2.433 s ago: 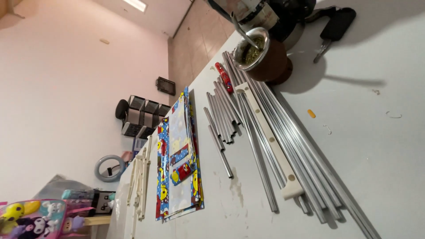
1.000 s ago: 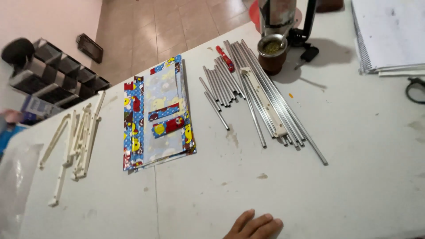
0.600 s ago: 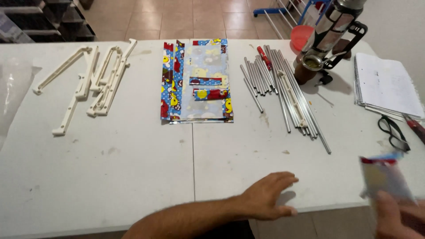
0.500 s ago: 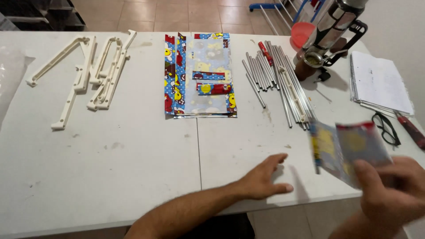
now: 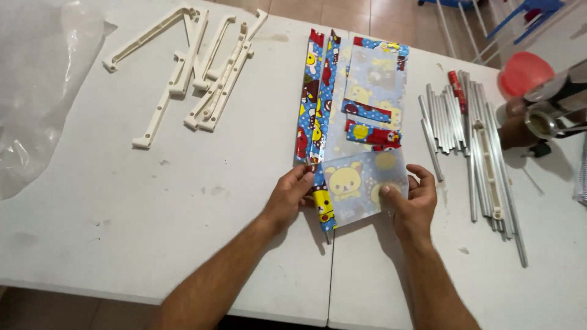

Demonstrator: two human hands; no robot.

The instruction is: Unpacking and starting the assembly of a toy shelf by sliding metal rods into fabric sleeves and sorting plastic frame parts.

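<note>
Beside metal rods (image 5: pixel 471 140), hands pinch cartoon sheet (image 5: pixel 361 189).

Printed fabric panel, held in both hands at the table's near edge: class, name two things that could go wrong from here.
1. The printed fabric panel is pinched only at its side edges by the left hand and right hand; it may sag or crease.
2. It overlaps the fabric stack behind it; moving it could drag those pieces askew.

Table (image 5: pixel 110 244) layout: plastic bag (image 5: pixel 36 79) at far left; brackets (image 5: pixel 189 73) right of it; panels (image 5: pixel 351 104) at centre; rods (image 5: pixel 471 140) right of these; cup (image 5: pixel 520 122) beyond the rods, at the right edge.
</note>
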